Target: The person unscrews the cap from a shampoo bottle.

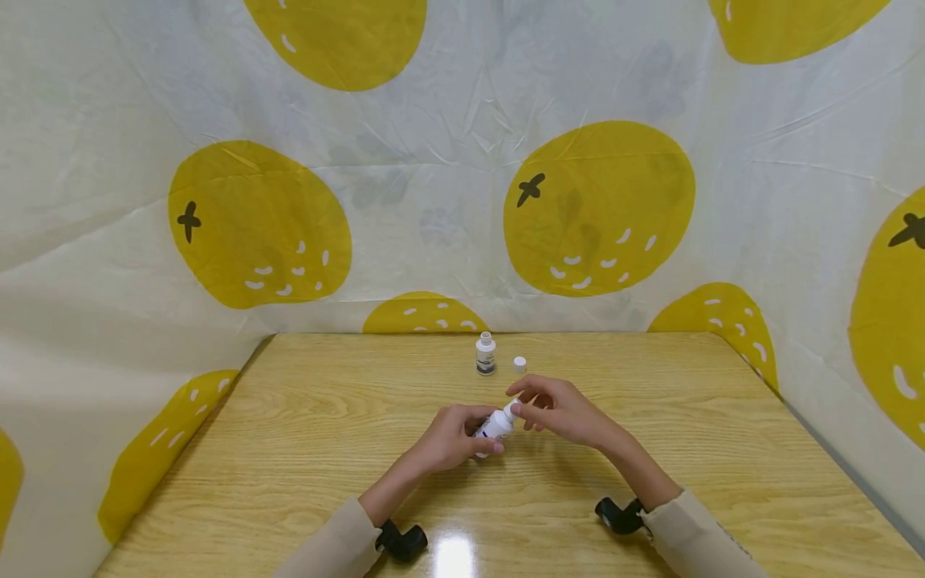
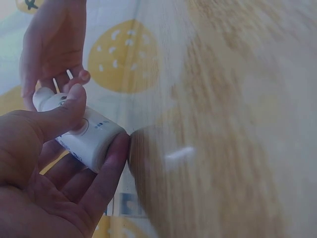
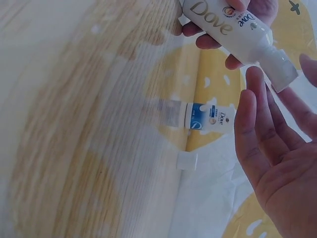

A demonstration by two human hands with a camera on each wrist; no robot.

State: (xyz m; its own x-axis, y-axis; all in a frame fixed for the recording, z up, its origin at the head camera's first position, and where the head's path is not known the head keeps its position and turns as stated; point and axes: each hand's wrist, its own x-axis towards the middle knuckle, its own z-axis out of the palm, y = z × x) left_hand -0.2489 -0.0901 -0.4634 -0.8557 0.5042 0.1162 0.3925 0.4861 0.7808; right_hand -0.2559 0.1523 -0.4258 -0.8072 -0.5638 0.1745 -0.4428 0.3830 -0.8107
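Note:
My left hand [image 1: 450,438] grips a small white Dove bottle [image 1: 495,429], tilted with its top toward the right. In the right wrist view, "Dove" lettering shows on the bottle [image 3: 225,27], and a white cap [image 3: 278,69] covers its neck. My right hand [image 1: 567,412] is beside that cap. Its fingers are loosely extended, with a gap between thumb and cap in the right wrist view. Farther back stands a second Dove bottle [image 1: 486,357], upright and uncapped, with a blue lower label. Just right of it, a loose white cap [image 1: 519,364] sits on the table.
The wooden table [image 1: 347,385] ends at a white curtain [image 1: 426,217] printed with yellow fruit, which also hangs at both sides. Black curved pieces [image 1: 403,542] are attached near both sleeve cuffs.

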